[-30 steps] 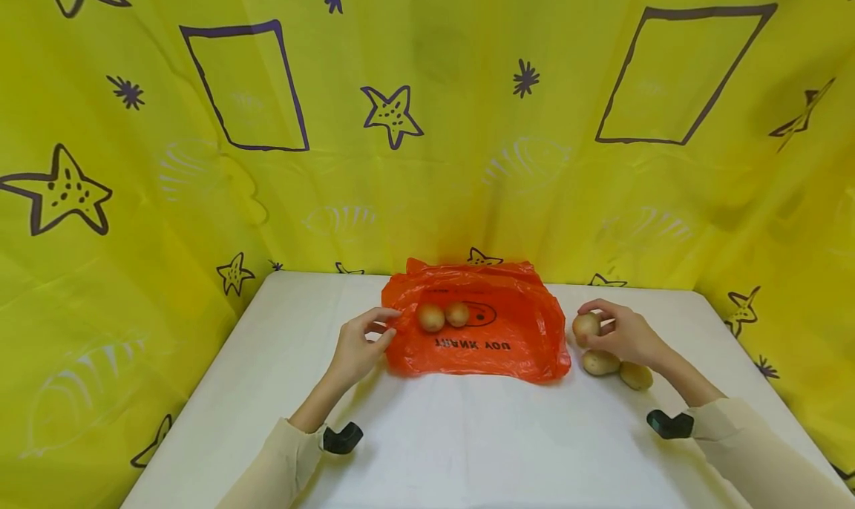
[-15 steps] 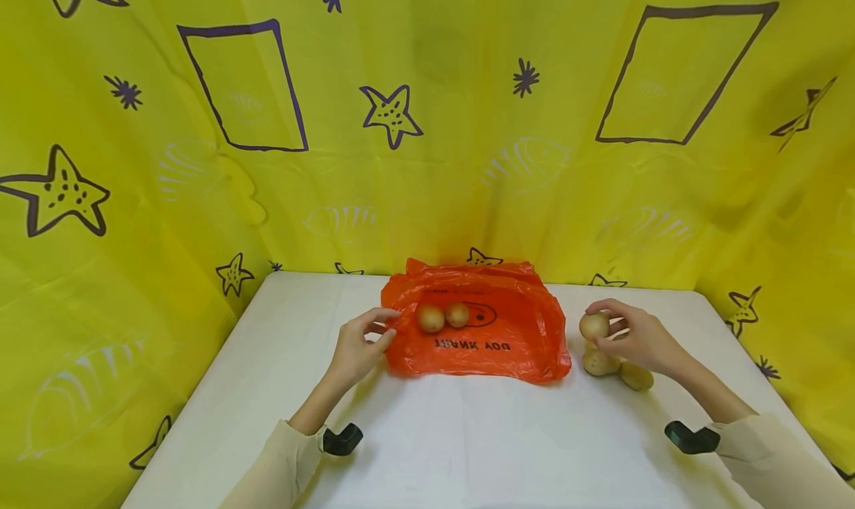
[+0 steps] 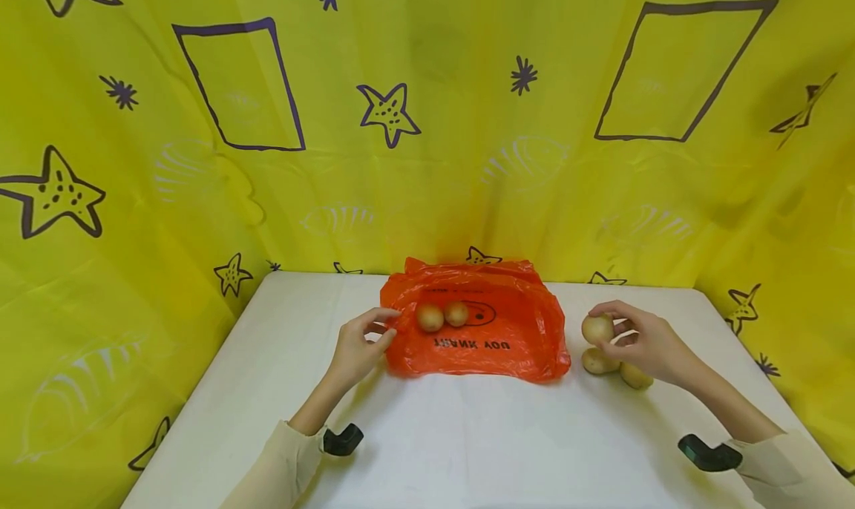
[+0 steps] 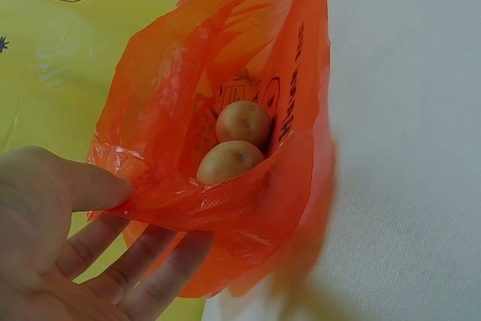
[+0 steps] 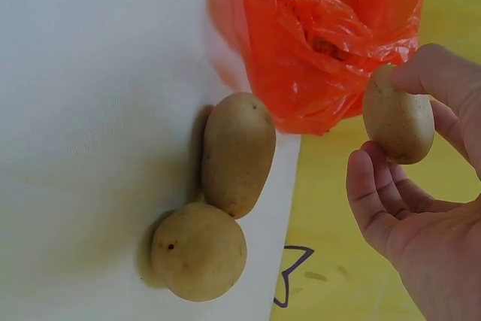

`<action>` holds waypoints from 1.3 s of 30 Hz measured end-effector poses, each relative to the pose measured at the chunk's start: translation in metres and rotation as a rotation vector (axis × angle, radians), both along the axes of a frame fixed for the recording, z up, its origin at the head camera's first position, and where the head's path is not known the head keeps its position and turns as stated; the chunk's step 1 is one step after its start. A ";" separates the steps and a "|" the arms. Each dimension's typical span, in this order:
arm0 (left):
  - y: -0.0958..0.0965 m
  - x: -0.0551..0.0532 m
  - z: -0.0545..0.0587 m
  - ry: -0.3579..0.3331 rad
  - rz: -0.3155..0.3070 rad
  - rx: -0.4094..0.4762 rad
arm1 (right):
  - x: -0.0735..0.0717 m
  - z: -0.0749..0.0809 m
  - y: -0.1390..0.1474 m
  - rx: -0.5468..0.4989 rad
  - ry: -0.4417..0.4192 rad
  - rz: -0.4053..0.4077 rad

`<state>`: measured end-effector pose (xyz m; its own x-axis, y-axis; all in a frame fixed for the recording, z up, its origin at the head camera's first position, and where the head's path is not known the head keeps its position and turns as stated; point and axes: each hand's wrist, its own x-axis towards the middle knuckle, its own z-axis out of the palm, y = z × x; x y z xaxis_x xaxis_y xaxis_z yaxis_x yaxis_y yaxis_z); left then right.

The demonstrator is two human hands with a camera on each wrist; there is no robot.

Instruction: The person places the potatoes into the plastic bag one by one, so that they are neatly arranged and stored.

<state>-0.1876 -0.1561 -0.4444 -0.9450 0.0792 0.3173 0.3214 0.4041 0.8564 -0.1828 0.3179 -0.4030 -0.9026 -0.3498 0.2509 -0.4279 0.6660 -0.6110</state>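
Note:
A red plastic bag (image 3: 528, 346) with THANK YOU printed on it lies with its mouth spread at the middle back of the table. Inside it rest two potatoes, a nearer potato (image 4: 230, 162) and a farther potato (image 4: 244, 123) in the left wrist view. My left hand (image 3: 361, 346) pinches the bag's left rim between thumb and fingers. To the right of the bag, my right hand (image 3: 644, 338) holds a potato (image 5: 400, 118) between thumb and fingertips, raised over the table. Below it lie two more potatoes, an oblong potato (image 5: 239, 155) and a rounder potato (image 5: 199, 252), touching each other.
The white table (image 3: 454, 442) reaches back to a yellow curtain (image 3: 454, 182) patterned with stars and fish, which encloses the back and both sides. Each wrist carries a dark camera, the left camera (image 3: 343, 440) and the right camera (image 3: 709, 453).
My right hand, holding the potato, has shifted slightly to the right, away from the bag, and its forearm has swung rightward. My left hand keeps its hold on the rim.

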 end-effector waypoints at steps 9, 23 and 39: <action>0.000 0.001 0.000 0.004 0.001 0.005 | 0.013 0.004 -0.004 -0.020 0.017 0.016; 0.000 0.001 0.000 0.011 -0.002 0.008 | 0.032 0.016 -0.032 -0.120 0.070 0.121; 0.002 0.000 -0.002 0.033 -0.014 0.008 | 0.039 0.017 -0.061 -0.161 0.067 0.196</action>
<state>-0.1878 -0.1544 -0.4464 -0.9329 0.0893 0.3489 0.3549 0.3926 0.8485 -0.1433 0.2570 -0.3858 -0.8013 -0.4669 0.3742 -0.5819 0.4630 -0.6686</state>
